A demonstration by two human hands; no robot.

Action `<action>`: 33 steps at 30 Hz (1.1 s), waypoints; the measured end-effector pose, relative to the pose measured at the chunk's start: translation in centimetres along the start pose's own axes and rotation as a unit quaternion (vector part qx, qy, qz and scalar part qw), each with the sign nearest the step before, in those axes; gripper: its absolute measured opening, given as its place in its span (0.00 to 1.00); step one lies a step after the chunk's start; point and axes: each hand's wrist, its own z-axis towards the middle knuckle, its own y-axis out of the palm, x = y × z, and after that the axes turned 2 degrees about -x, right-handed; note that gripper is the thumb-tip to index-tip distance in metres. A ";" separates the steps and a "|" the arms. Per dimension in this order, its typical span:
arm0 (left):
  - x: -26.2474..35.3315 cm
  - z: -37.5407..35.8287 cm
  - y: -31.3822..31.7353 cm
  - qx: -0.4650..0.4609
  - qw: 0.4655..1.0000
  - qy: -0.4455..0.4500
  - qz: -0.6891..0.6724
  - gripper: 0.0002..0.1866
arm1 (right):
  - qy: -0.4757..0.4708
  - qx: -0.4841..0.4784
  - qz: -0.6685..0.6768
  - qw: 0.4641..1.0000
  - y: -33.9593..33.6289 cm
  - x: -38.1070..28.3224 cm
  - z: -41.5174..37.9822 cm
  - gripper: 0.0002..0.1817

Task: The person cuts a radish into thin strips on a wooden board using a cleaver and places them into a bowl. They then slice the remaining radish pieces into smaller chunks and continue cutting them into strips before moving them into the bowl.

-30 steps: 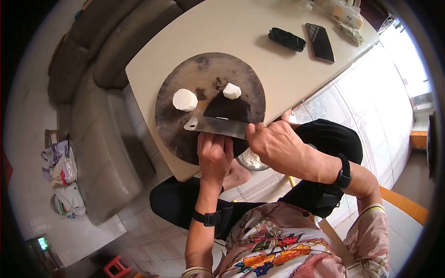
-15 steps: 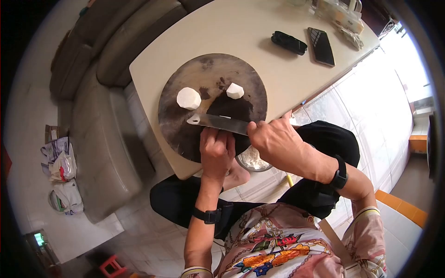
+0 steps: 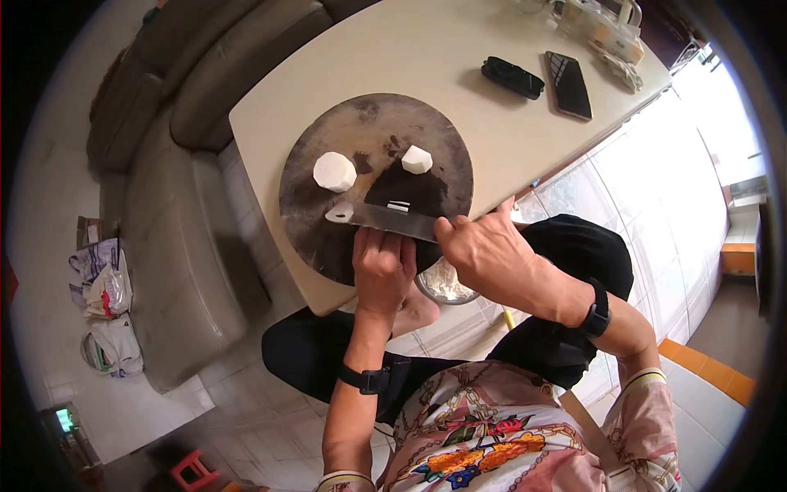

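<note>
My right hand (image 3: 484, 246) is wrapped round the handle of a kitchen knife (image 3: 381, 220), whose broad blade points left across the round cutting board (image 3: 299, 184). Just on the near side of the blade, my left hand (image 3: 381, 266) is closed with its fingers curled down on the board. What those fingers hold is hidden by the hand and blade. Thin white slices (image 3: 398, 206) lie right beyond the blade. Farther up the board sit a large peeled white vegetable chunk (image 3: 334, 172) and a smaller faceted white chunk (image 3: 416, 160).
The board rests on a cream table (image 3: 393, 57). A black glasses case (image 3: 512, 77) and a phone (image 3: 568, 85) lie at its far right. Below the table edge is a metal bowl (image 3: 447, 283) with pale contents. A grey sofa (image 3: 184, 279) stands left.
The blade has shifted slightly to the left and toward me. Another thin white slice shows beyond it. My left hand stays in nearly the same place.
</note>
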 end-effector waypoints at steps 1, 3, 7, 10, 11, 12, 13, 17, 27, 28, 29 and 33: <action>-0.1 0.0 0.0 -0.001 1.000 -0.001 0.001 0.13 | -0.001 0.000 0.001 1.000 -0.1 0.0 -0.2 0.10; -0.2 0.0 0.2 0.009 1.000 0.015 0.010 0.14 | -0.014 0.002 -0.023 1.000 -0.3 -0.1 -0.5 0.12; 0.3 0.2 0.1 0.009 1.000 -0.006 -0.012 0.13 | 0.018 -0.021 -0.025 0.999 0.3 -0.7 -0.5 0.15; 0.0 0.0 0.0 0.012 1.000 0.008 -0.010 0.14 | 0.019 -0.057 -0.036 0.998 0.6 -1.1 0.5 0.18; 0.0 -0.1 -0.2 -0.002 1.000 0.000 -0.016 0.15 | 0.002 -0.026 -0.027 0.999 0.8 -1.1 1.2 0.17; 0.0 -0.2 -0.3 -0.017 1.000 -0.007 -0.022 0.16 | -0.013 0.006 -0.019 1.000 1.2 -1.2 1.9 0.17; 0.1 -0.2 -0.3 -0.017 1.000 -0.004 -0.023 0.16 | -0.029 0.031 -0.003 0.999 1.8 -1.0 2.5 0.14; 0.0 -0.2 -0.1 -0.011 1.000 0.000 -0.007 0.15 | -0.010 0.039 0.027 0.999 1.5 -0.5 2.3 0.09; 0.1 -0.3 -0.1 -0.003 1.000 -0.011 -0.017 0.15 | 0.002 -0.004 -0.017 1.000 0.7 -1.3 1.4 0.10; 0.0 -0.4 0.0 -0.004 1.000 -0.010 -0.018 0.15 | 0.004 -0.005 -0.017 1.000 1.0 -1.5 1.9 0.10; -0.4 -0.6 0.1 -0.012 1.000 0.012 -0.009 0.15 | 0.002 0.004 -0.009 1.000 1.5 -1.7 2.5 0.09; -0.3 -0.1 0.1 0.002 1.000 0.014 -0.014 0.14 | 0.015 0.021 0.022 0.999 1.6 -1.3 2.1 0.08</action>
